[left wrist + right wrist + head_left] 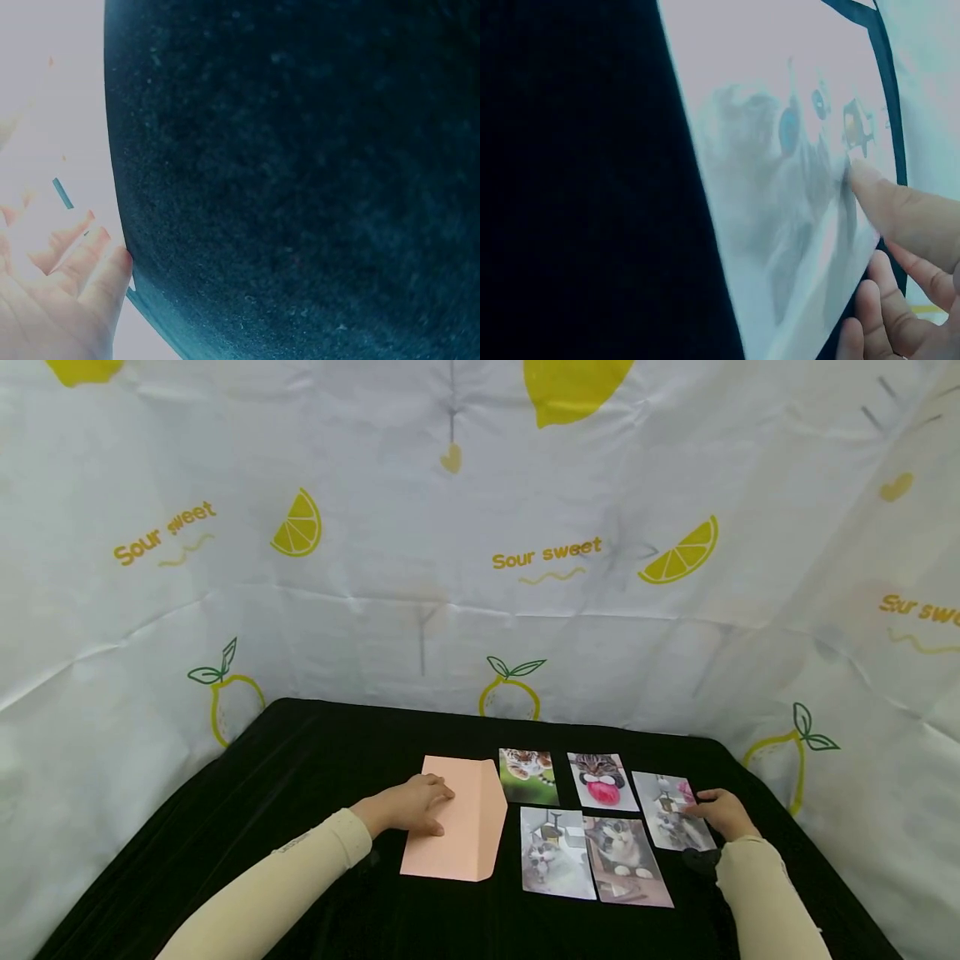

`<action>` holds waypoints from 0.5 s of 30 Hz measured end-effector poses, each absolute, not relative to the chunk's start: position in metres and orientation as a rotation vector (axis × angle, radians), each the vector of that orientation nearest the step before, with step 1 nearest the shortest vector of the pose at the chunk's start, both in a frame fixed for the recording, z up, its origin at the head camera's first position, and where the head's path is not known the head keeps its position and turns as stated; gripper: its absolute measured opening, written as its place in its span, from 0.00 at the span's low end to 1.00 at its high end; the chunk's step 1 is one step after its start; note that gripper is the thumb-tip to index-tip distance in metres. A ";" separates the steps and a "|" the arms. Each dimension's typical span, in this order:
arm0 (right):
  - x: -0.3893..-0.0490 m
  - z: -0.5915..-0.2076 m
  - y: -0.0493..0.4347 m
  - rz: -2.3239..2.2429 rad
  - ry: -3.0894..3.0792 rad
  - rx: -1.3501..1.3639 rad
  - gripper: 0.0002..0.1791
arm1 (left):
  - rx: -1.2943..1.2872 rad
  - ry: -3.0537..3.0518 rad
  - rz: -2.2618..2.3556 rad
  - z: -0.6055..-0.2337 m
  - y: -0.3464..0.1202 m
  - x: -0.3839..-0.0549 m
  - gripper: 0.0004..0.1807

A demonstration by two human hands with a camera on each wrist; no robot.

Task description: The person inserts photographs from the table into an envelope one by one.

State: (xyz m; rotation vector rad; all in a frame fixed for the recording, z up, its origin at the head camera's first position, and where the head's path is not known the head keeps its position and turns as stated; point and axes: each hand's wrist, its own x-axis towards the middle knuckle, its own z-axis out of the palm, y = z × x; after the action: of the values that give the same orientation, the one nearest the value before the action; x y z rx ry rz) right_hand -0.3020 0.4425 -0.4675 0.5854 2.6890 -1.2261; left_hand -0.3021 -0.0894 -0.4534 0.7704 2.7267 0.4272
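Head view forward and down, wrists close-up

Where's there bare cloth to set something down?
Bare black cloth lies left of the pink envelope, beyond the left sleeve, and on the envelope's near side, between that sleeve and the right one. Right of the envelope it's crowded: five photos lie close together, the right hand pinching the rightmost photo.

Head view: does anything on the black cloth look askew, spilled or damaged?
Slightly: the pale rectangular photo card at far right sits nearer the person than the rectangular tabby-cat photo card beside it, out of line, perhaps because the bare right hand is pinching its edge. No spill or damage shows.
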 end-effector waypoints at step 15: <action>-0.288 -0.450 0.416 -1.212 2.846 0.561 0.29 | 0.756 2.724 0.417 -0.452 -0.089 -0.302 0.32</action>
State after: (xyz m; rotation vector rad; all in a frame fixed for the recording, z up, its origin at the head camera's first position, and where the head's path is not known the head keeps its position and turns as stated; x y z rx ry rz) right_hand -0.2882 0.4162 -0.4503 0.5612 2.8462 -1.2122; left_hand -0.3015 -0.0889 -0.4520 0.7562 2.7243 0.4170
